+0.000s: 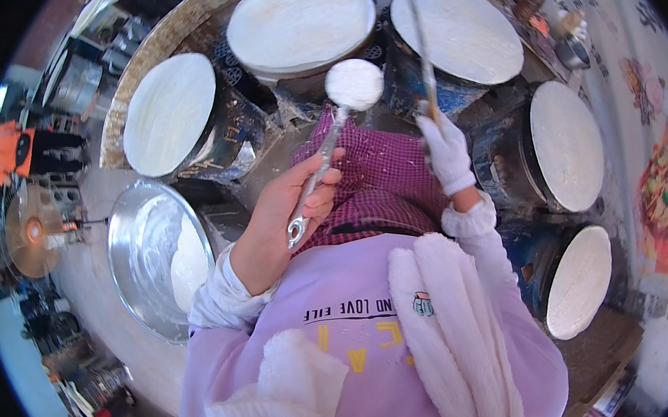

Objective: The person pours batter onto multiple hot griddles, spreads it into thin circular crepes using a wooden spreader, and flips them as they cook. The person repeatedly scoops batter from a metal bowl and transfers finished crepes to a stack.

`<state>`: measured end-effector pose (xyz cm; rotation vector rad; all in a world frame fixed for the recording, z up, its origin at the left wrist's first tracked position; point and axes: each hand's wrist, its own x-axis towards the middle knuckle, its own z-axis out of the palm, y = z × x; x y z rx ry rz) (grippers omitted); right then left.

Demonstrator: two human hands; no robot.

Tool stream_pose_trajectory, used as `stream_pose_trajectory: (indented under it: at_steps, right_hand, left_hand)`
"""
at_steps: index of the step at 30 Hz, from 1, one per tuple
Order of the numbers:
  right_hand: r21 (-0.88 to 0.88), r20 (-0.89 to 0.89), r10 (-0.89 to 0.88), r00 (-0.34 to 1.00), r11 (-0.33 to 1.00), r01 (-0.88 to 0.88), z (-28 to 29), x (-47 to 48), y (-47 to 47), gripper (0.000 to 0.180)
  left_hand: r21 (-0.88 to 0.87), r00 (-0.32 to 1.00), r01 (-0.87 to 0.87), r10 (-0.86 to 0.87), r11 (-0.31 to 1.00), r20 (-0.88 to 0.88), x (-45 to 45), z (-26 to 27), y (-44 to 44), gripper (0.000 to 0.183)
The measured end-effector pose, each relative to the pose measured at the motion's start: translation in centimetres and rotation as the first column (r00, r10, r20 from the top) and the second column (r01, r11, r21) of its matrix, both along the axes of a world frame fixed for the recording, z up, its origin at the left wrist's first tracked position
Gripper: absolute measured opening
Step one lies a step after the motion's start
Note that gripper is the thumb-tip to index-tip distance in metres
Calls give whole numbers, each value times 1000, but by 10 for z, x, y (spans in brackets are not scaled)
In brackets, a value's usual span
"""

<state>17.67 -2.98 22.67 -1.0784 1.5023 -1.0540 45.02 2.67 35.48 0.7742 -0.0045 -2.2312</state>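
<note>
My bare left hand [295, 209] grips the handle of a metal ladle [333, 126], whose bowl is coated with white batter. My right hand [447, 150], in a white knit glove, is closed around a long thin stick [424, 51] that rises past the far griddle edges. Ahead of me, sheets of white batter cover a left griddle [170, 117], a middle griddle [301, 22] and a right griddle [457, 34]. Two more coated round griddles [568, 146] [579, 282] stand on my right side. Left of my left arm, a shiny metal basin [136, 267] holds white batter.
Dark drum stoves [226, 135] carry the griddles around me. A rusty curved metal rim [122, 102] runs behind them. A fan [32, 231] and a person in an orange top [7, 152] are far left. A metal cup [572, 52] stands by the right wall.
</note>
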Motion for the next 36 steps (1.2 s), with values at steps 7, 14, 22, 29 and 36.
stream_pose_trajectory:
  at_steps: [7,14,22,29,36]
  right_hand:
    - [-341,-640,214,738,782,-522,-47,141,-139,26]
    - [-211,-924,63,378,738,-640,-53,252,-223,31]
    - [-163,-915,63,398,846,-508,-10,222,-291,30]
    - [-696,-512,-482,711,718,-16,91,-21,-232,29]
    - [-482,-161,-821,548,550,682,100,-91,10,22]
  left_hand:
    - [18,940,-333,330,943,83,84,-51,12,29]
    - [38,829,-522,496,852,259,117,-58,3,33]
    - [-20,867,-422,410,906,285,131,-65,-25,35]
    - [-102,964,-120,141,987,224,93,-68,-61,32]
    - [-72,964,254,-246,965,100,61,-101,-115,32]
